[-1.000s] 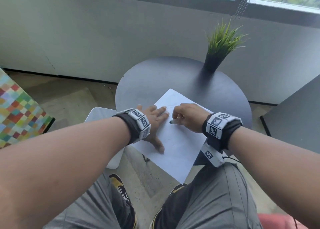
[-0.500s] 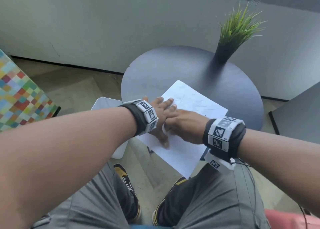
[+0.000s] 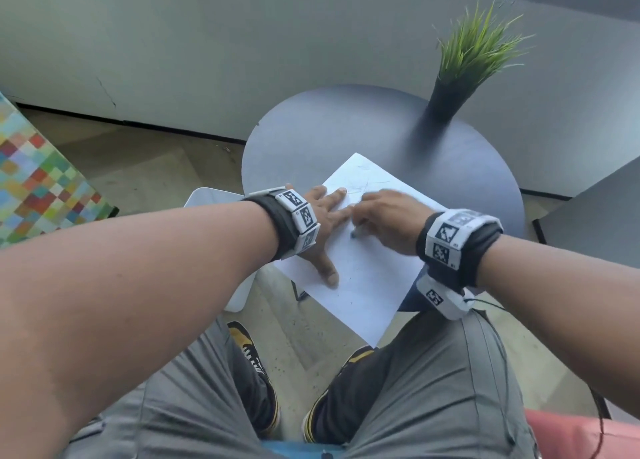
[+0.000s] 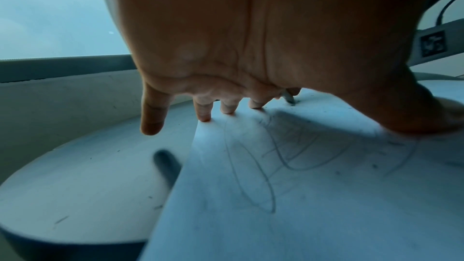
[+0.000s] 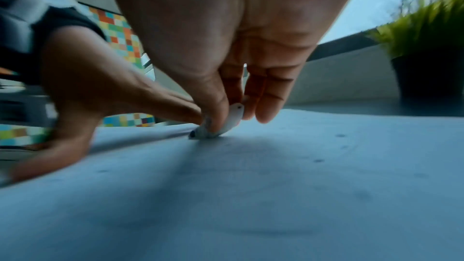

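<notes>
Paper, a single white sheet of paper point(image 3: 367, 278) with faint pencil scrawls, lay on the near part of the round dark worktop point(image 3: 311, 136), its nearest corner hanging out past the near edge. The left hand point(image 3: 325, 216) lay flat on the sheet's left side, fingers point(image 4: 203, 110) straight and spread, thumb stretched back toward the near edge, pressing down and gripping nothing. Just beside it, the right hand point(image 3: 388, 219) pinched what looked like a small white eraser point(image 5: 226, 122) between thumb and forefinger, its grey-smudged tip touching the sheet. Such a sheet is probably thin, light and limp. It would likely slide on the smooth top or buckle and tear under rubbing, so it is better pinned flat close to the rubbed spot than pinched at an edge. The eraser looked soft and short, best held low near its tip. A potted plant point(image 3: 467, 63) stood well apart at the far right edge.
</notes>
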Demonstrator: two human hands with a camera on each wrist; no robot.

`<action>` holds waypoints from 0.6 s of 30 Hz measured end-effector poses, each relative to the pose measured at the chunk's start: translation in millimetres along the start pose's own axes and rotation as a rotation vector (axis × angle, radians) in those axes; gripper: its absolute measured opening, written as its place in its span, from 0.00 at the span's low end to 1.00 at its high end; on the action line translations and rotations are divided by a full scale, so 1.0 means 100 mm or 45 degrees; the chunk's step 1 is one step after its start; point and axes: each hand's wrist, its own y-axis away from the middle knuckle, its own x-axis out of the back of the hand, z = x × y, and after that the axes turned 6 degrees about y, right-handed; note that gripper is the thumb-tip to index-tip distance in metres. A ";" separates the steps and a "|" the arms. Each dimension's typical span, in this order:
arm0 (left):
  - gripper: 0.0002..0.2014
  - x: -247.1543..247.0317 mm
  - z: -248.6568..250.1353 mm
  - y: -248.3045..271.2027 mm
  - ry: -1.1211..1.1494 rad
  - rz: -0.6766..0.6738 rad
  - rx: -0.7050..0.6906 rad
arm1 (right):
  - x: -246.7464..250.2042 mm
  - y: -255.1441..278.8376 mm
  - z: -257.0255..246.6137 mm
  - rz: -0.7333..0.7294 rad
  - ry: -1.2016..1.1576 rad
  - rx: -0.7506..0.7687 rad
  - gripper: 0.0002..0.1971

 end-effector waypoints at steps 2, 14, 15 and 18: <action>0.72 0.01 0.01 0.00 -0.009 -0.010 0.004 | -0.08 0.10 -0.27 -0.113 -0.040 0.269 0.03; 0.76 -0.05 0.11 -0.02 -0.020 0.008 0.029 | -0.05 0.22 -0.27 -0.236 0.006 0.280 0.03; 0.76 -0.04 0.10 -0.01 -0.011 0.012 0.023 | -0.02 0.16 -0.16 -0.171 0.009 0.150 0.02; 0.75 -0.04 0.09 -0.01 -0.002 0.012 0.012 | -0.04 0.13 -0.05 -0.003 -0.001 -0.011 0.01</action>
